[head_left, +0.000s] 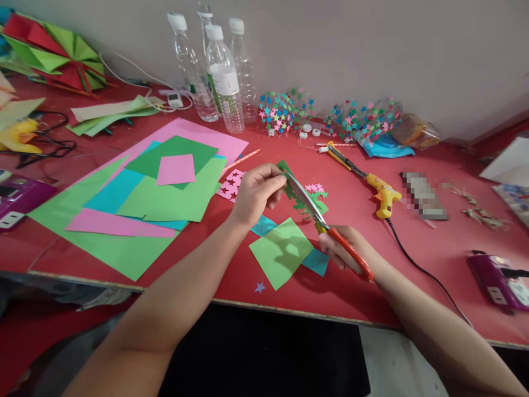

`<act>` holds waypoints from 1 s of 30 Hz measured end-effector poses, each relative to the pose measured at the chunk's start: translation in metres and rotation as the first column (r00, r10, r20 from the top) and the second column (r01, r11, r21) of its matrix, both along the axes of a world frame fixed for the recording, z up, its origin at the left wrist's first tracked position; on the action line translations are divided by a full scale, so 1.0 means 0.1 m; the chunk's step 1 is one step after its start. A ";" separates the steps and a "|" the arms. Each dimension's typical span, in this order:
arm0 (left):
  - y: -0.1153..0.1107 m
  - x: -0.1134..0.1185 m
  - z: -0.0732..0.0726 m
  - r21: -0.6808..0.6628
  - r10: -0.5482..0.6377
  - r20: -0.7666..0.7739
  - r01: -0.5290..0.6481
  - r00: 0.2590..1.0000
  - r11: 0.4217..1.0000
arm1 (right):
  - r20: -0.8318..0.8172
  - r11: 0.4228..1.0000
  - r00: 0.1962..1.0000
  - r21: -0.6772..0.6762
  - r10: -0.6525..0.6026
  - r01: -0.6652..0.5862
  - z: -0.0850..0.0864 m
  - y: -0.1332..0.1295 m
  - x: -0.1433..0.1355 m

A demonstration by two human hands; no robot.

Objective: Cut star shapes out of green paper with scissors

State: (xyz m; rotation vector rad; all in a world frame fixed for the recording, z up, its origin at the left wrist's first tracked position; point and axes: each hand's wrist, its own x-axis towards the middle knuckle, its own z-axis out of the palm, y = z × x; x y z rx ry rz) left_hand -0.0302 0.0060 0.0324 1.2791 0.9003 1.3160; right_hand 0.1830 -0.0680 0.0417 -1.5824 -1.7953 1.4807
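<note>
My left hand (260, 190) pinches a piece of dark green paper (283, 165) above the red table. In my right hand (345, 245) are scissors (351, 251) with red handles, their blades pointing up and left to the paper at my left fingertips. Below the blades lie small pink stars (314, 188) and green star cutouts (321, 196). Under my hands a light green square (282, 253) rests across a blue paper strip (317, 262). Beside my left hand is a pink sheet (231, 186) with star-shaped holes.
Stacked coloured paper (165, 201) covers the left side. Plastic bottles (226, 82) and star-filled clear balls (276, 113) stand at the wall. A yellow glue gun (382, 193) with its cord lies right, near a purple power strip (500, 281). One star (260, 288) lies by the front edge.
</note>
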 end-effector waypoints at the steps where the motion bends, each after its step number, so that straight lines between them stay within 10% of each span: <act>1: 0.00 0.00 0.00 -0.009 -0.004 0.013 0.004 1.000 1.000 | -0.005 1.000 1.000 -0.003 -0.010 0.010 0.00 0.00 0.00; 30: 0.01 0.04 -0.02 -0.010 0.053 0.088 -0.053 0.995 0.999 | 0.037 1.000 0.999 -0.017 -0.026 0.026 0.00 -0.01 -0.02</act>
